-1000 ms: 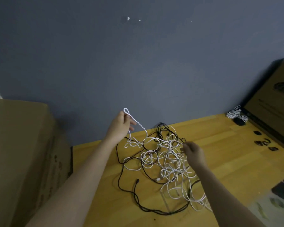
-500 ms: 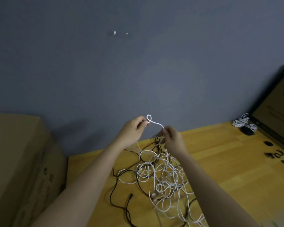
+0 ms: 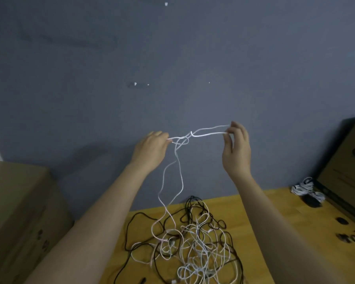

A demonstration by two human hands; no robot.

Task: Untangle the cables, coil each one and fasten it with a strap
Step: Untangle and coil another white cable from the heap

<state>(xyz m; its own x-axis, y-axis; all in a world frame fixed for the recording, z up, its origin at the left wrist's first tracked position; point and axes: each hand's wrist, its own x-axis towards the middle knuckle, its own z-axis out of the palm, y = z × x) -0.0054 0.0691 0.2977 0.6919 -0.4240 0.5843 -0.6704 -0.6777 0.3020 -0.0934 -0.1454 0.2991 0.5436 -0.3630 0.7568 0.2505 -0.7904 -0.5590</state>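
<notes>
Above the wooden table, left hand and right hand each pinch one white cable stretched between them (knotted midway); its strands trail down into the tangle.

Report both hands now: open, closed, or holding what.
Left hand: pinching the white cable.
Right hand: pinching the same white cable's far end.
</notes>
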